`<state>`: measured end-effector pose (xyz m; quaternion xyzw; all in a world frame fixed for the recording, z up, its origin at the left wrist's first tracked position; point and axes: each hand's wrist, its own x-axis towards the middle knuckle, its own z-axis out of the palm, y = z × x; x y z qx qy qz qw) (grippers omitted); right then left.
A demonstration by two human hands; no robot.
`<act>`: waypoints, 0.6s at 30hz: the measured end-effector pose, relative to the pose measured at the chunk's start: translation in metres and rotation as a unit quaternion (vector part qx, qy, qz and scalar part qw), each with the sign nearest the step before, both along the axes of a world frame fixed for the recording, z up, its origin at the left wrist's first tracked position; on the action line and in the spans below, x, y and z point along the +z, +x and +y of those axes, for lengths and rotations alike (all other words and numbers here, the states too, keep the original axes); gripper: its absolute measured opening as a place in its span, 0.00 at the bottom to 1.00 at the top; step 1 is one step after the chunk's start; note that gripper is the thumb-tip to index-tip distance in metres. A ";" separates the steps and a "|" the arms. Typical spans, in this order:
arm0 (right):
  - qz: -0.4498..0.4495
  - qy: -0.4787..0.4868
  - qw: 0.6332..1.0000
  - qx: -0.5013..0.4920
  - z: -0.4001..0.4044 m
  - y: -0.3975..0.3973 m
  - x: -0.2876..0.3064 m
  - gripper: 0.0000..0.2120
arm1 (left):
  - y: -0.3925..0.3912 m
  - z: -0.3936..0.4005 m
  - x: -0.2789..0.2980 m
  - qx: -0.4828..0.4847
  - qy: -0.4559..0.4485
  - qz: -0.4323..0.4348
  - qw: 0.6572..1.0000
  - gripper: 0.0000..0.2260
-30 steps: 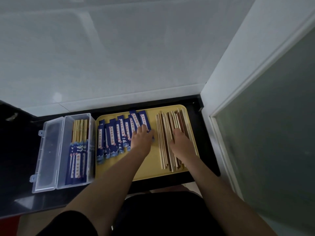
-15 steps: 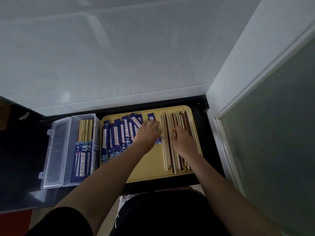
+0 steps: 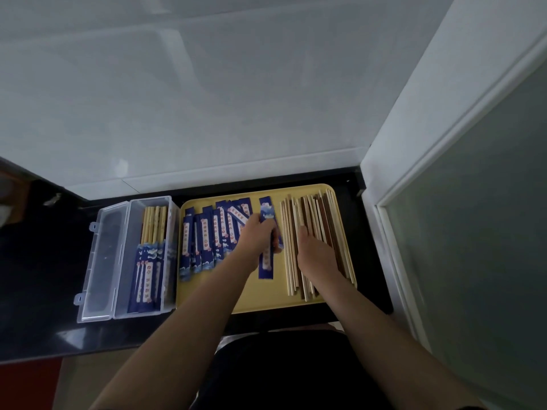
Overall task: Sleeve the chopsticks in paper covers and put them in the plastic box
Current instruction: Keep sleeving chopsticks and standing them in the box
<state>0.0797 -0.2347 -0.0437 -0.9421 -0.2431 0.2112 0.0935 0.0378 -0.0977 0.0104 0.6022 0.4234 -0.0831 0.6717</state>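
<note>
A yellow tray [image 3: 296, 297] holds a row of several blue paper covers [image 3: 207, 238] on its left and a pile of loose chopsticks [image 3: 325, 214], light and dark, on its right. My left hand [image 3: 257, 241] grips one blue paper cover [image 3: 266, 261] that lies apart from the row, near the tray's middle. My right hand [image 3: 313, 253] rests on the chopstick pile, fingers bent among the sticks. Left of the tray stands the clear plastic box [image 3: 124, 315], lid open, with several sleeved chopsticks [image 3: 151, 255] inside.
The tray and box sit on a black counter [image 3: 44, 276]. A pale tiled wall rises behind, and a white door frame [image 3: 381, 232] with frosted glass closes off the right side. The box's open lid [image 3: 102, 261] lies flat to its left.
My left hand has pulled one blue cover out of the row and moved it right toward the tray's middle. My right hand stayed on the chopstick pile, shifting slightly.
</note>
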 end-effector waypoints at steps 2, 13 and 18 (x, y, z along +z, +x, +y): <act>0.020 0.020 1.000 0.000 0.000 -0.001 0.001 0.15 | -0.009 0.000 -0.012 -0.025 0.007 0.031 0.999 0.04; 0.063 0.178 0.981 -0.038 -0.011 0.020 0.024 0.08 | -0.001 0.001 -0.045 -0.332 0.320 0.100 0.882 0.16; 0.023 0.226 0.973 -0.045 -0.014 0.030 0.040 0.06 | -0.012 0.007 -0.047 -0.278 0.315 0.137 0.897 0.15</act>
